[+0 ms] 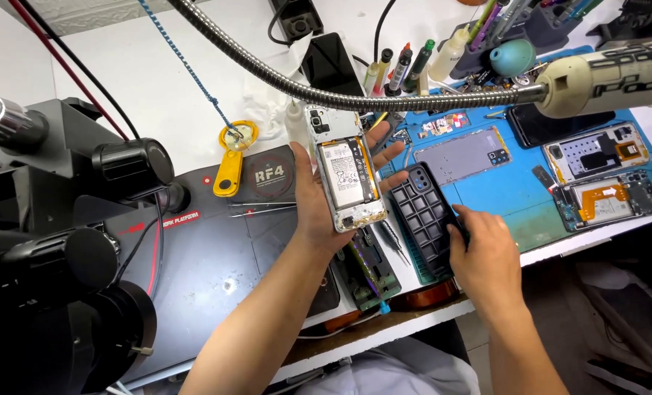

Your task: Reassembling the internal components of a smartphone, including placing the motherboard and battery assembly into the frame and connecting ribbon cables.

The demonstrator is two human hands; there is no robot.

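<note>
Nearest, the right hand [487, 256] lies on one black ribbed phone case [425, 216], fingers curled over its near right edge, the case resting on the counter [158, 88] just right of the opened phone [344, 170]. That phone, its back off, sits upright in the left hand [319, 197], whose grip wraps it from behind, thumb on its left edge and fingertips showing past its right. A white rectangular label covers its battery. Left of the phone, a round red-ringed emblem marks the dark work mat [216, 241], with one yellow tag [229, 170] beside it. Right of the phone, on the blue mat [501, 194], lie four more phone parts. Beyond the phone stand about three small bottles [399, 69].
</note>
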